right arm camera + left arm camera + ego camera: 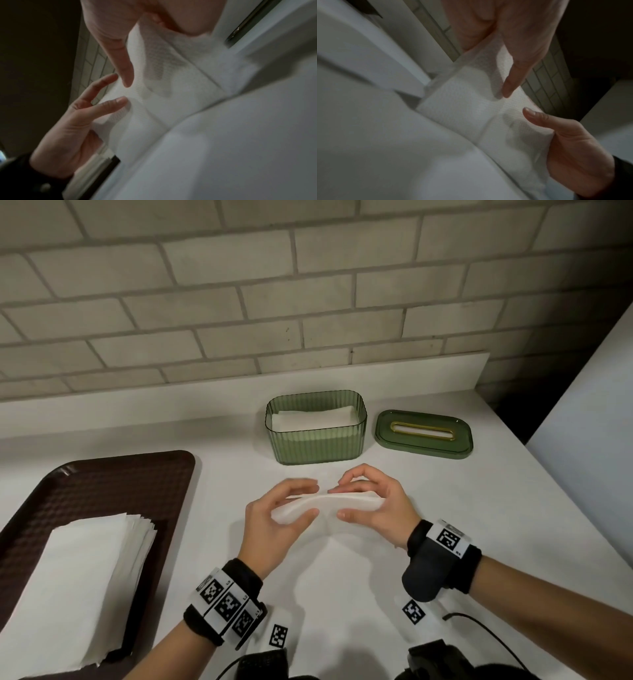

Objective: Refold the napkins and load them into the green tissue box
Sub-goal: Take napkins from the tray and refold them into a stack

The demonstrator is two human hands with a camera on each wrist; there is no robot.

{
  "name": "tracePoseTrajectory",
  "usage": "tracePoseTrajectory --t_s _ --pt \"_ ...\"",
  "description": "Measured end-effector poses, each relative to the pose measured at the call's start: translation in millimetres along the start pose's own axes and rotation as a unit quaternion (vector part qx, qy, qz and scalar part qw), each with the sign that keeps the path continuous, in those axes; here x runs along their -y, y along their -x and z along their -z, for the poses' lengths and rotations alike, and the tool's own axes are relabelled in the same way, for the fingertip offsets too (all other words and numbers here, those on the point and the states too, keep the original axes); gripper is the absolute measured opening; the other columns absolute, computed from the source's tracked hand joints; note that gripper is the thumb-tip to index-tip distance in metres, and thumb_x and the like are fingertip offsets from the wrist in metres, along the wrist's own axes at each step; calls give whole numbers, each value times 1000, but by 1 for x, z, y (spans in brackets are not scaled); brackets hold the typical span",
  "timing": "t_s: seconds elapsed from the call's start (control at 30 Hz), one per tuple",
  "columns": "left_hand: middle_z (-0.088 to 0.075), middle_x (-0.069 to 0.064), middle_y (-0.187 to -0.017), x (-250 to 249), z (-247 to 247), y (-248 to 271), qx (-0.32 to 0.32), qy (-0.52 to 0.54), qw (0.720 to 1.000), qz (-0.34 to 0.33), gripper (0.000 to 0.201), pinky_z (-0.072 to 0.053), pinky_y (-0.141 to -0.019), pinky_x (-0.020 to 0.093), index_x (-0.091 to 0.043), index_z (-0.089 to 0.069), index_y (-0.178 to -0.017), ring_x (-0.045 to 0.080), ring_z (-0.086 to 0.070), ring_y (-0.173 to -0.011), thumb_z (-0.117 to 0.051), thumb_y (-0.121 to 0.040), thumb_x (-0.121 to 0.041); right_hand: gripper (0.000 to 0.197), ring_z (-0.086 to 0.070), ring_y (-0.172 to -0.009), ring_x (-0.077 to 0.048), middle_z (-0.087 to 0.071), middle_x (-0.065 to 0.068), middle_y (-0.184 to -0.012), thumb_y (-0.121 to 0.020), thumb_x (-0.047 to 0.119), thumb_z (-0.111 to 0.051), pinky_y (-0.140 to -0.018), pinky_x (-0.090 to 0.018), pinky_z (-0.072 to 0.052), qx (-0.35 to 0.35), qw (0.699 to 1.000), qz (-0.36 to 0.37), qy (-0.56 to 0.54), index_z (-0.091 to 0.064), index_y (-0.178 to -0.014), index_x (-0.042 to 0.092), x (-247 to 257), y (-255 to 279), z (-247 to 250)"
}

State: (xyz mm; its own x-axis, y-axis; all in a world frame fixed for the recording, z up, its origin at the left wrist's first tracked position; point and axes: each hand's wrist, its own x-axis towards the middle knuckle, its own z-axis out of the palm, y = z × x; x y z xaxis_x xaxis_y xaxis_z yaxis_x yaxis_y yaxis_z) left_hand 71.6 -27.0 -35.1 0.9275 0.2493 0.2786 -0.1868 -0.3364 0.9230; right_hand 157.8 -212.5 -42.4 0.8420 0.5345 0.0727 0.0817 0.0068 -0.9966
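Centrally, both hands hold one folded napkin (329, 506) above the counter (342, 577), left hand (274, 522) and right hand (376, 505) each pinching an end between thumb and fingers; behind it stands the green box (317, 450), lid (424, 433) off beside it, napkins inside; stack (78, 583) on tray (102, 484) at left

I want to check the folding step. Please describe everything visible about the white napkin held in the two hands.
The white embossed paper napkin is folded into a long narrow strip with a crease across it. It bows upward above the white counter, in front of the green box. The left hand pinches its left end and the right hand its right end.
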Motion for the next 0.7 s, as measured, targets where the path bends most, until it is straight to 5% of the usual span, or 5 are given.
tracePoseTrajectory --t_s 0.1,0.23,0.4,0.53,0.7 --pt "-76 -14 -99 3 3 4 -1 -28 1000 14 24 -51 -96 28 -19 -78 -94 4 -69 -100 -82 -75 -6 27 -70 -92 -19 -74 -6 -93 -69 -1 -83 -86 -30 -51 -3 999 22 43 -65 -88 7 -2 4 2" --pt "-75 -10 -106 -3 3 2 4 17 999 27 43 -49 -94 17 -22 -74 -113 5 -70 -101 -81 -75 -4 36 -69 -92 -29 -74 -13 -96 -70 -6 -81 -84 -33 -55 -17 999 29 -2 -50 -84 7 2 3 2" --pt "-72 -17 -112 -4 -1 0 58 -47 997 5 39 -43 -95 10 -27 -73 -115 -3 -64 -109 -80 -79 -12 43 -63 -86 -17 -70 -11 -97 -69 -6 -81 -80 -26 -50 10 998 47 36 -44 -73 14 -1 0 -5" --pt "-70 -18 -113 -1 6 -3 41 -63 997 10 35 -42 -98 8 -25 -74 -111 -6 -62 -110 -81 -78 -14 42 -62 -88 -23 -70 -9 -97 -68 -3 -81 -83 -28 -49 6 998 54 38 -45 -66 17 0 -3 0" --pt "-70 -20 -112 3 10 3 50 -81 995 28 45 -42 -97 8 -30 -70 -118 -8 -62 -109 -82 -77 -15 42 -64 -89 -18 -71 -6 -98 -68 -7 -80 -77 -26 -51 11 997 45 68 -48 -83 16 -2 0 6"
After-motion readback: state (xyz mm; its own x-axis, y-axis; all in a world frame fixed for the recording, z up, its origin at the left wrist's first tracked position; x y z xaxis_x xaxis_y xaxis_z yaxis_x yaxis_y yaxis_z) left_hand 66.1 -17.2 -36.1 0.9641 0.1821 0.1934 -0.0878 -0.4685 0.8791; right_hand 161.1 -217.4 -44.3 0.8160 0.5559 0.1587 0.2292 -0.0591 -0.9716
